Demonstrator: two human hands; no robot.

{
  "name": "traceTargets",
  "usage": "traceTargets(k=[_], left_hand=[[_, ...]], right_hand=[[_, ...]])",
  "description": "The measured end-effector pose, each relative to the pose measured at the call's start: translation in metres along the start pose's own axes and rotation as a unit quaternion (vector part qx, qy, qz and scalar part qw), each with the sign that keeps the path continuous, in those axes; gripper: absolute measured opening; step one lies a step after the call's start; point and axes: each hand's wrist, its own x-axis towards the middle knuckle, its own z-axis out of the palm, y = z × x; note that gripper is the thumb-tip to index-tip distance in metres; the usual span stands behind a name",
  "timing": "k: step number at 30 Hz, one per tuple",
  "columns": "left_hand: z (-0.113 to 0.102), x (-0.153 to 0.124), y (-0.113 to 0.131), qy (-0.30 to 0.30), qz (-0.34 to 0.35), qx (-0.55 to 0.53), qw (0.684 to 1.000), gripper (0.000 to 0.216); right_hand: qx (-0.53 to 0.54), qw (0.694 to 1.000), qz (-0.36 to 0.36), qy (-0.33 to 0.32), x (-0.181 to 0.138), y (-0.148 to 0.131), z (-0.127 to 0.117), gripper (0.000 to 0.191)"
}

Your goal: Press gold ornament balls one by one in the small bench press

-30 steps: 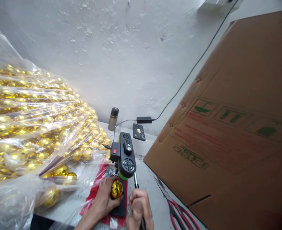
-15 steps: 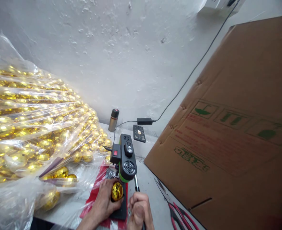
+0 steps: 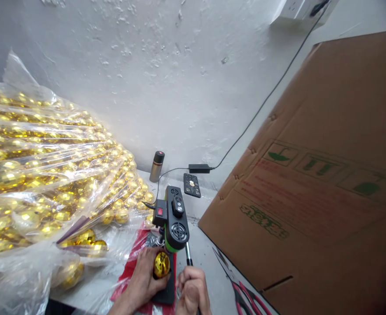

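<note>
A small black and green bench drill point(image 3: 174, 218) stands on a dark base over a red sheet point(image 3: 134, 267). My left hand point(image 3: 143, 278) is closed round a faceted gold ball point(image 3: 161, 264) and holds it on the base under the drill head. My right hand point(image 3: 193, 293) is a fist round the drill's lever handle point(image 3: 188, 256), low and to the right of the ball.
Big clear bags of gold balls point(image 3: 45, 175) fill the left. A large cardboard sheet point(image 3: 314, 188) leans at the right. Red-handled scissors point(image 3: 241, 291) lie by its lower edge. A small metal flask point(image 3: 156, 166), a black remote point(image 3: 192, 185) and a power adapter point(image 3: 199, 168) sit by the wall.
The view has tilted up slightly, so everything sits a little lower in the picture. Both hands keep their grips on the ball and the lever.
</note>
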Motion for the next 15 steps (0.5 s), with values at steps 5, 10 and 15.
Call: traceTargets(k=[5, 10, 15], left_hand=[[0.003, 0.0, -0.001, 0.003, -0.002, 0.003, 1.0, 0.048], [0.003, 0.0, -0.001, -0.005, -0.003, -0.006, 1.0, 0.051], [0.005, 0.001, -0.006, -0.009, -0.012, -0.012, 1.0, 0.052]], right_hand=[[-0.001, 0.999, -0.044, 0.003, 0.002, 0.013, -0.002, 0.043], [-0.009, 0.995, -0.099, 0.004, 0.002, 0.028, -0.007, 0.043], [-0.034, 0.99, -0.134, 0.002, -0.004, 0.042, -0.009, 0.048]])
